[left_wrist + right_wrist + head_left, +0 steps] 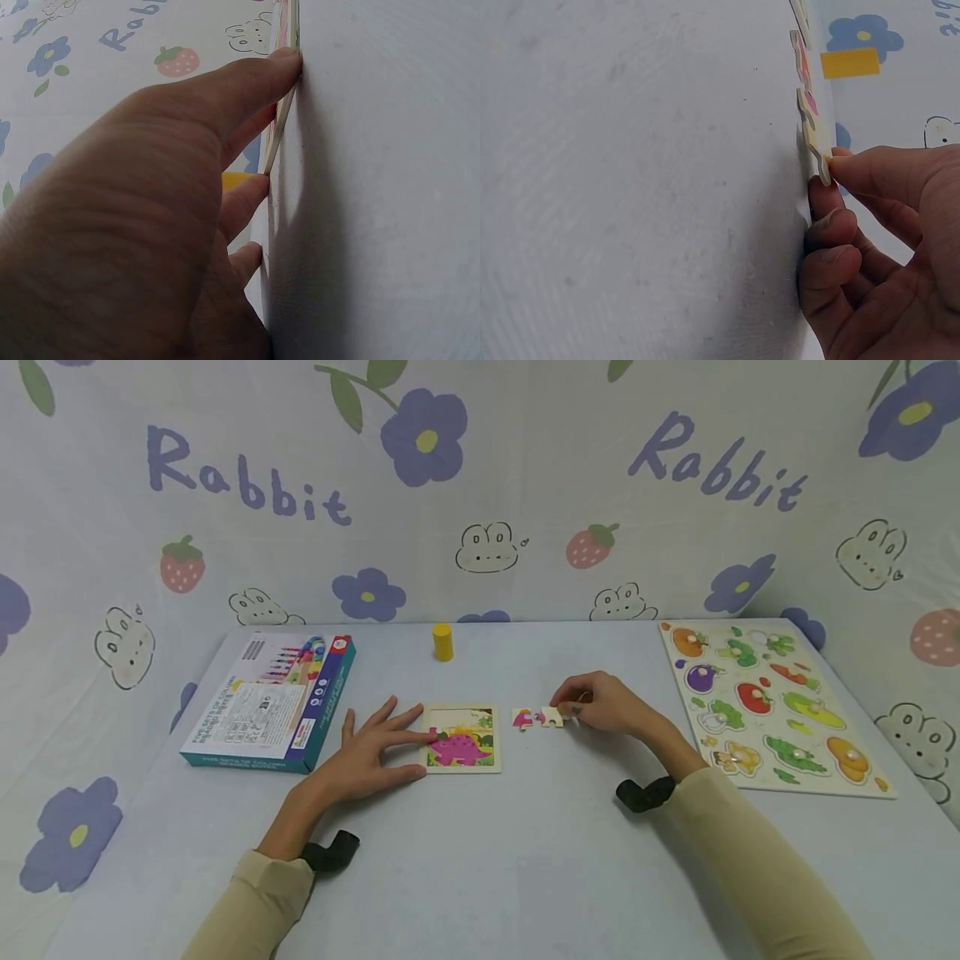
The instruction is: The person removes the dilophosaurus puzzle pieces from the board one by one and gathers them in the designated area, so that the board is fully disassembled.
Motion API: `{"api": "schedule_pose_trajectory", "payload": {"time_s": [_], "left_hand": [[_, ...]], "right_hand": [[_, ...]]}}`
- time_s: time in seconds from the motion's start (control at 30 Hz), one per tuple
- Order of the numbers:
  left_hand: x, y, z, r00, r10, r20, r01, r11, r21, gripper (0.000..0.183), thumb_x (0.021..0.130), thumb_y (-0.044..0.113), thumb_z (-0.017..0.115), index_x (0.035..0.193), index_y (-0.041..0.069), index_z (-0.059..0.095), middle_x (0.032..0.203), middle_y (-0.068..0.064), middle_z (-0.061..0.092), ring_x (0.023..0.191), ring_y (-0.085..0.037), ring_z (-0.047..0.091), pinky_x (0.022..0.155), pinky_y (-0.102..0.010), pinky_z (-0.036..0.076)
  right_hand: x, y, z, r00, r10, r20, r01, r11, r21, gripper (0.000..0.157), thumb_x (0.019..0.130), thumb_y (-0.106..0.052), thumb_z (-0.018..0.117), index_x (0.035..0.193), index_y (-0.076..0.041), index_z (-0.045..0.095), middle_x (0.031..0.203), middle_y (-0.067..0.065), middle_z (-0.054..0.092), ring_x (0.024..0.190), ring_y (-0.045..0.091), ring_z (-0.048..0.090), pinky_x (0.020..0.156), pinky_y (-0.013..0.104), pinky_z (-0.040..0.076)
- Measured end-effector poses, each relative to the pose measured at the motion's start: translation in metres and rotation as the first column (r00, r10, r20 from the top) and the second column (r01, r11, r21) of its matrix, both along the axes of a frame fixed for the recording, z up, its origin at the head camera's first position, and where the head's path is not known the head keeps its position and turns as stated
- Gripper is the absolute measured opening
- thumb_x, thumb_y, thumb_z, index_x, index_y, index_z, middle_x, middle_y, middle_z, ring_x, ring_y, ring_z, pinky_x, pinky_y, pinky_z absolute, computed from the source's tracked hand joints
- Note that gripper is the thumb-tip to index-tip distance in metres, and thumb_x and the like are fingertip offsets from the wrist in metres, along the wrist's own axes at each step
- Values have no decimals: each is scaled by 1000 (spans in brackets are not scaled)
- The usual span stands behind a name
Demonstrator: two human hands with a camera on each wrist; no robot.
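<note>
A small framed jigsaw puzzle (pixel 461 760) with a pink dinosaur lies flat near the middle of the table. Its left edge is touched by my left hand (pixel 367 752), fingers spread and straight; the left wrist view shows the thumb (pixel 285 64) against the board's edge. To the right of the frame lies a pink-and-white jigsaw piece (pixel 521 718). Beside it, my right hand (pixel 603 702) pinches a pale jigsaw piece (pixel 552 717) by its right side, between thumb and index finger. In the right wrist view that pale piece (pixel 814 139) stays low at the tabletop.
A yellow cylinder (pixel 443 642) stands upright behind the puzzle. On the left lies a flat boxed set (pixel 262 702). A vegetable peg board (pixel 772 702) lies on the right. Behind the table (pixel 480 860) hangs a printed cloth (pixel 525 460).
</note>
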State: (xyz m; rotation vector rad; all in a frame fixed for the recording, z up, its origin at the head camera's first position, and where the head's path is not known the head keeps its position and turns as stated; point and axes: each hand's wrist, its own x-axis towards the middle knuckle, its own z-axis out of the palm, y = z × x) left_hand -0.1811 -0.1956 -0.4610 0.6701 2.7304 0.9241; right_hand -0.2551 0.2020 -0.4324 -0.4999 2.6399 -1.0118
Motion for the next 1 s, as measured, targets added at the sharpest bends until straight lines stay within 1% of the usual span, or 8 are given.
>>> {"api": "schedule_pose_trajectory", "payload": {"time_s": [0.17, 0.37, 0.57, 0.67, 0.83, 1.0], "left_hand": [[0, 1, 0, 1000, 2, 7, -2, 1000, -8, 51, 94, 47, 74, 144, 36, 67, 176, 0, 31, 169, -37, 3, 123, -77, -21], [-1, 2, -1, 1000, 6, 9, -6, 1000, -11, 51, 94, 46, 74, 143, 35, 67, 176, -1, 31, 169, -38, 3, 122, -78, -21], [0, 1, -2, 1000, 2, 4, -2, 1000, -6, 51, 95, 46, 74, 143, 35, 67, 176, -2, 31, 168, -39, 3, 122, -78, -21], [0, 0, -1, 1000, 1, 6, -1, 1000, -11, 51, 95, 46, 74, 144, 35, 67, 176, -1, 31, 169, -38, 3, 122, -78, -21], [0, 0, 0, 1000, 4, 6, -4, 1000, -12, 50, 95, 46, 74, 144, 35, 67, 176, 0, 31, 169, -38, 3, 122, -78, -21], [1, 0, 1, 1000, 3, 8, -3, 1000, -12, 51, 95, 45, 74, 144, 35, 67, 176, -1, 31, 169, -39, 3, 122, -78, -20]], "right_hand": [[0, 0, -1, 1000, 3, -8, -3, 1000, 4, 16, 101, -9, 67, 113, -9, 78, 112, 10, 77, 100, 23, 61, 90, 32, 51], [1, -1, 0, 1000, -2, -8, 2, 1000, 2, 15, 102, -11, 68, 113, -8, 77, 110, 10, 77, 97, 22, 61, 87, 31, 50], [4, -1, 2, 1000, -20, -15, 20, 1000, 10, 16, 102, -13, 67, 114, -9, 77, 105, 10, 74, 91, 22, 59, 77, 29, 49], [5, -3, 4, 1000, -21, -17, 21, 1000, 12, 16, 102, -12, 66, 114, -10, 77, 104, 10, 72, 88, 23, 58, 73, 29, 49], [6, -10, 5, 1000, 11, -20, -11, 1000, -1, 17, 101, -11, 67, 115, -10, 76, 105, 9, 71, 86, 22, 58, 71, 28, 50], [5, -23, 3, 998, 61, -24, -62, 998, -26, 16, 101, -10, 67, 114, -9, 76, 102, 8, 71, 84, 20, 59, 70, 26, 51]]}}
